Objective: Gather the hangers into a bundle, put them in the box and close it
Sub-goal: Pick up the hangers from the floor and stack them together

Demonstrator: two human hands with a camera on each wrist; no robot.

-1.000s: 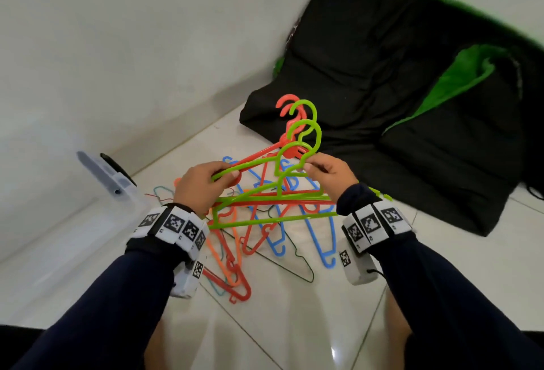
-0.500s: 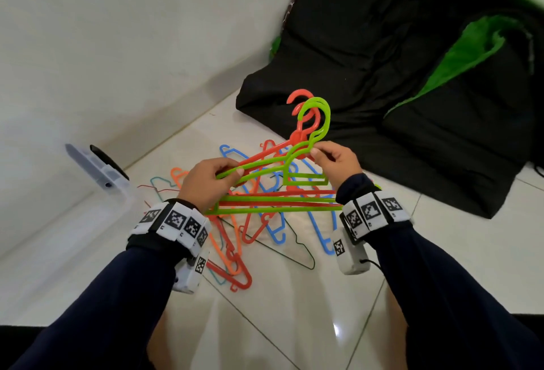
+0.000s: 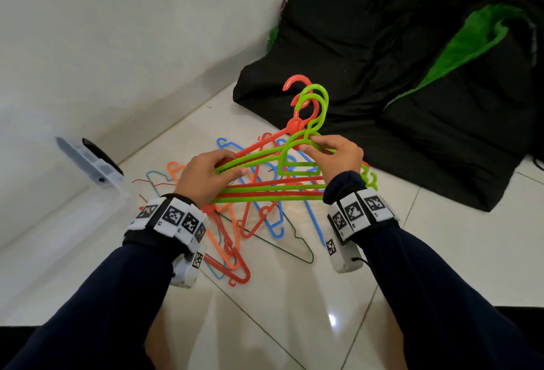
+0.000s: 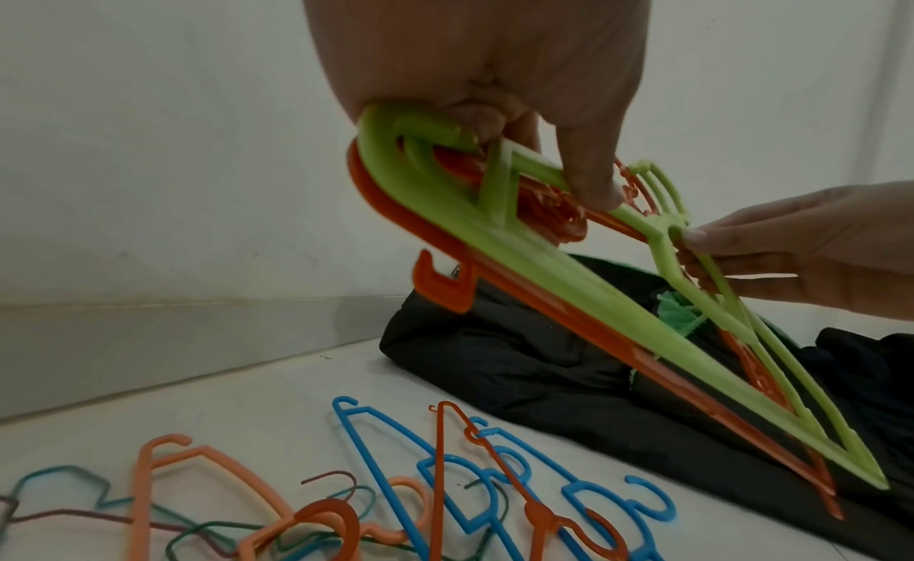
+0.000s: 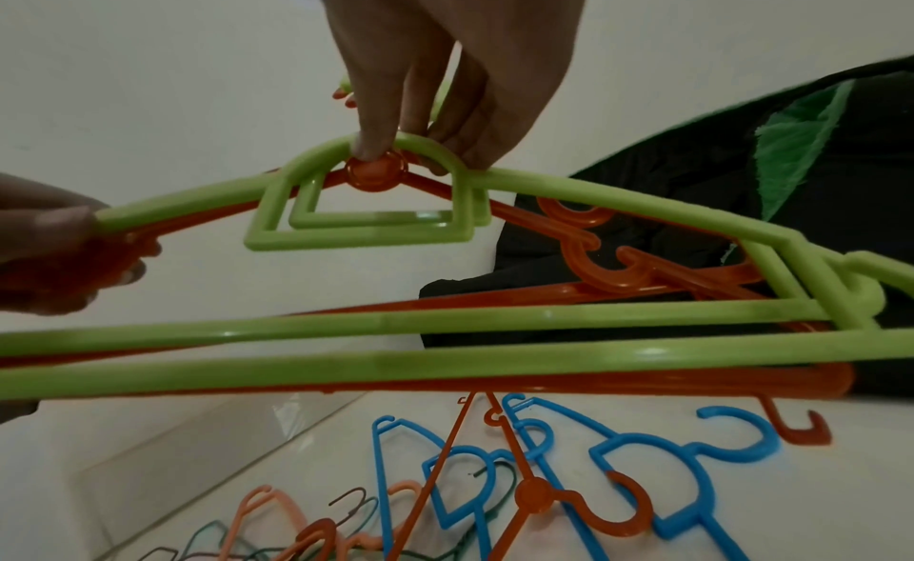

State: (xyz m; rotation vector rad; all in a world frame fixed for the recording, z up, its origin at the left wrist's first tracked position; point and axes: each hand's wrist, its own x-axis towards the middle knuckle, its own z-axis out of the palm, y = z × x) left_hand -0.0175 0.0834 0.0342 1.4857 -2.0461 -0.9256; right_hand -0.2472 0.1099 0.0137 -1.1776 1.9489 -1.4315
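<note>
I hold a bundle of green and red plastic hangers (image 3: 273, 190) above the floor, their hooks (image 3: 312, 104) pointing away from me. My left hand (image 3: 206, 175) grips the bundle's left shoulder end (image 4: 410, 139). My right hand (image 3: 335, 154) pinches the necks below the hooks (image 5: 380, 155). Several loose hangers (image 3: 259, 222), blue, orange, red and thin wire ones, lie spread on the tiles underneath (image 4: 445, 491) (image 5: 544, 472). The clear plastic box (image 3: 59, 222) stands at the left with its lid (image 3: 88, 160) raised.
A black and green padded bag (image 3: 412, 90) lies against the wall at the back right, just behind the bundle. A white wall (image 3: 103, 45) runs along the left. Glossy white tiles (image 3: 294, 310) stretch toward me, with my knees at the bottom edge.
The green hooks, spread apart a second ago, now sit stacked close together. The bundle has lifted slightly and both hands keep their hold.
</note>
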